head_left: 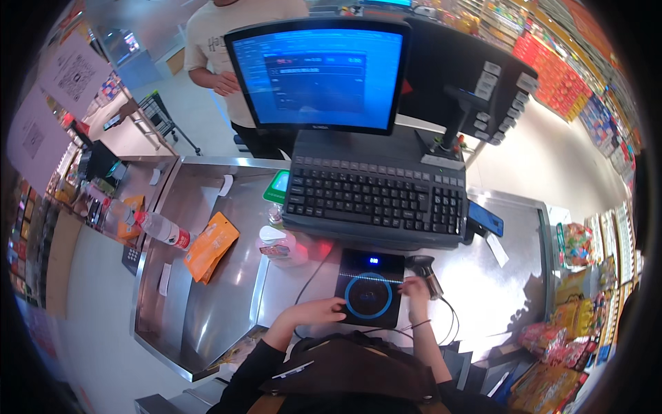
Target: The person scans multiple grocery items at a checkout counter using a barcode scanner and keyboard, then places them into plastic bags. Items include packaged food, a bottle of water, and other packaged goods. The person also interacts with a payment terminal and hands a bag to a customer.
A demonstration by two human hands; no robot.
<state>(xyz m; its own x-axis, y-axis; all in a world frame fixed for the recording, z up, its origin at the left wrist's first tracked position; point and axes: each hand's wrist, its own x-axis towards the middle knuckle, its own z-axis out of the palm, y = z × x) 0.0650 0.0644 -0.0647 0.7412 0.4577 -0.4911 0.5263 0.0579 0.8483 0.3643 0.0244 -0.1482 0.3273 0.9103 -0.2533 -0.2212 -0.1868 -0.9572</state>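
Observation:
A flat black square device [368, 295] with a blue ring and a lit digital display lies on the steel counter before me. My left hand [325, 310] is at its left edge, fingers stretched out and holding nothing that I can see. At the right edge is my right hand [415, 290], slightly blurred, its fingers apart and pointing toward the device. Just beyond that hand rests a handheld barcode scanner [427, 274] with a black cable; whether they touch cannot be told. A pink pump bottle [282, 247] stands to the left, below the black keyboard [372, 199].
A monitor [320, 77] rises behind the keyboard. On the left, an orange pouch [212, 247] and a plastic water bottle [164, 230] lie in the steel counter section. A phone [486, 218] is at the keyboard's right. Across the counter stands a person [207, 57]. Packaged snacks [574, 315] hang at right.

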